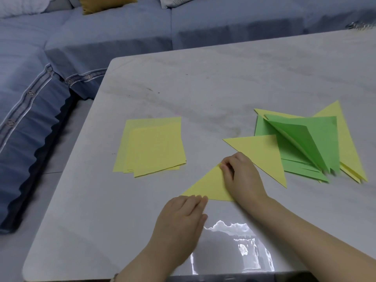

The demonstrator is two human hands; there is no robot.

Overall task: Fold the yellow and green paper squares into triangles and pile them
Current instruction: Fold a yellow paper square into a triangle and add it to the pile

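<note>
**Fig. — Creasing a yellow square while its corners are held matched**

Near the middle of the pale marbled bench (pixel 203 88) lies the half-folded yellow paper triangle (pixel 205 187), its long edge towards the person and its point away from them. The right hand (pixel 242 176) rests over the triangle's right side. Its fingers are curled and their tips pinch the far point, probably to keep the two meeting corners of the sheet from sliding apart. The left hand (pixel 183 216) lies flat with its fingers straight and held together. Its fingertips press on the near-left end of the long edge, which is probably the crease being set.

The placing of the other paper suggests a flow from left to right:

- **Supply.** The stack of flat yellow paper squares (pixel 150 145) sits just left of and beyond the work, loosely fanned and within easy reach. No green square shows in it.
- **Output.** The pile of folded green and yellow paper triangles (pixel 305 143) lies at the right, well apart from the stack. It is untidy, and one green flap stands sprung open rather than lying flat.
- **Latest piece.** A single yellow paper triangle (pixel 262 151) overlaps the near-left edge of that pile.

With several squares still flat, the task appears to be past its middle but not finished. The main risk seems to be a slip at the pinched point before the crease is sharp, which would leave the edges mismatched. A blue fabric sofa (pixel 101 37) stands beyond the bench and to its left.
</note>
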